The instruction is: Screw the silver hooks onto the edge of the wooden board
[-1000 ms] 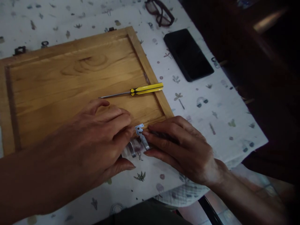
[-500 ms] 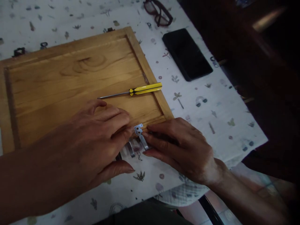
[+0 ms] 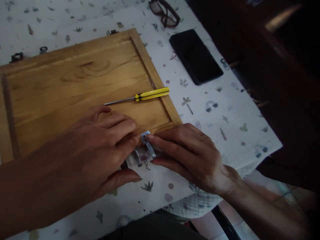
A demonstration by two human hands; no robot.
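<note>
A small silver metal bracket (image 3: 145, 136) with a screw hole sits on the near edge of the framed wooden panel (image 3: 82, 78), towards its right corner. Two narrow metal arms stick out from there over the cloth. My right hand (image 3: 190, 155) has its fingers on the bracket, a fingertip pressing by the hole and the thumb beside one arm. Palm down, my left hand (image 3: 100, 150) rests along the panel's near edge, index fingertip beside the bracket and thumb stretched apart. Beyond it a yellow-handled screwdriver (image 3: 152, 94) lies on the panel.
A black phone (image 3: 196, 56) and a pair of glasses (image 3: 165, 13) lie right of the panel on the patterned tablecloth (image 3: 200, 120). Dark metal fittings (image 3: 17, 57) show at the panel's far edge. The table's edge drops off at the right and front.
My right fingertips have shifted onto the bracket, covering part of its plate. The left hand keeps its place on the panel. The whole view has slid slightly.
</note>
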